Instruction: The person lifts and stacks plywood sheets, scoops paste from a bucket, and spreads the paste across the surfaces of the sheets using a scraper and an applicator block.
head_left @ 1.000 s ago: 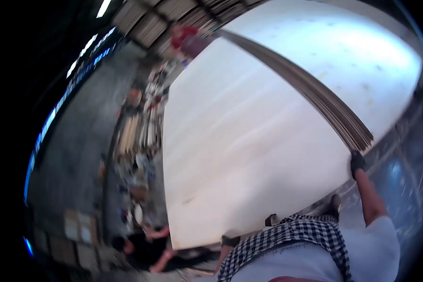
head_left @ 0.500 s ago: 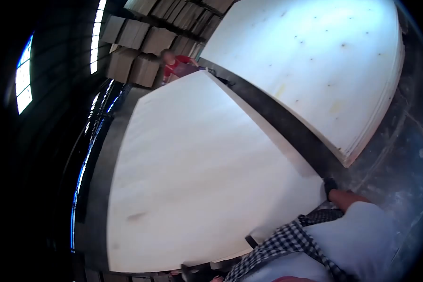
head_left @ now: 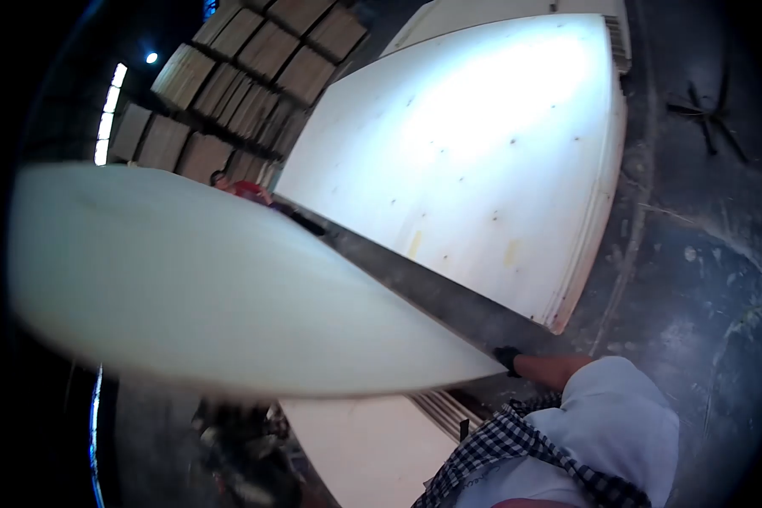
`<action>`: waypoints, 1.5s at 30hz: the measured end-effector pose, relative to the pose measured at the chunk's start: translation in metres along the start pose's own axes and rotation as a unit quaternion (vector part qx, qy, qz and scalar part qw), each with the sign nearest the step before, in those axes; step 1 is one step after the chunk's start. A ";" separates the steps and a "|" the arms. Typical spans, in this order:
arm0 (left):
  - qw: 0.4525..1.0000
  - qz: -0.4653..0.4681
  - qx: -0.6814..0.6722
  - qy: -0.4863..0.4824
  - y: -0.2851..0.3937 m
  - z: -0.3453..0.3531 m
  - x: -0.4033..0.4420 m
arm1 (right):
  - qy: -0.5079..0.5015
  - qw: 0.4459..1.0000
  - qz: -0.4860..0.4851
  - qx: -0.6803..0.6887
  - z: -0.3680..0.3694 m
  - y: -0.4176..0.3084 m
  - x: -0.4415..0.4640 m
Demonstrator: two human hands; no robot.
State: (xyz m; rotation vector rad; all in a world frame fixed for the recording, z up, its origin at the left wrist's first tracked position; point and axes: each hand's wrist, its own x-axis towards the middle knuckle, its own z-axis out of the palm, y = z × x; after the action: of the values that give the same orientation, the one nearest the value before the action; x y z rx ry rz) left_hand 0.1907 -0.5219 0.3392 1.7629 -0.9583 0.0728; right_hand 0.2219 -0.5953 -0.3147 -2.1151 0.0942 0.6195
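A large pale plywood sheet (head_left: 212, 288) is raised and bowed, stretching from the left of the view to its near corner at my right hand. My right hand (head_left: 506, 360), in a dark glove, is closed on that corner with the arm stretched out. My left hand is out of sight. Below the raised sheet, part of another pale sheet (head_left: 360, 453) shows, with several layered edges beside it. A person in a red top (head_left: 250, 191) stands at the sheet's far edge; their hands are hidden.
A wide stack of pale, knotted boards (head_left: 474, 195) stands across a narrow floor gap (head_left: 398, 275). Stacked timber bundles (head_left: 262, 55) rise at the back. A dark spidery object (head_left: 707, 114) lies on the right floor. Dark unclear shapes (head_left: 250, 449) are at lower left.
The plywood sheet has lifted and swung up on its left side, uncovering the pale sheet below. My right hand has kept hold of the corner. The view has shifted right.
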 end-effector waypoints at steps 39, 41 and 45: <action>0.462 -0.794 -0.393 -0.042 -0.572 0.207 -0.225 | 0.642 0.760 -0.103 -0.012 -0.377 0.015 -0.210; 0.490 -0.782 -0.385 -0.005 -0.559 0.206 -0.230 | 0.647 0.749 -0.143 -0.019 -0.384 0.015 -0.208; 0.645 -0.688 -0.320 0.092 -0.490 0.233 -0.211 | 0.640 0.751 -0.158 -0.022 -0.380 0.023 -0.199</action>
State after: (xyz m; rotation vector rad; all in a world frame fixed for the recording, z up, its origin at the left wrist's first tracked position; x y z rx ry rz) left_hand 0.2673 -0.5453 -0.2375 1.3231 0.6584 -0.9352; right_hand 0.1919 -0.9411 -0.0619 -2.1371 0.4603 -1.1224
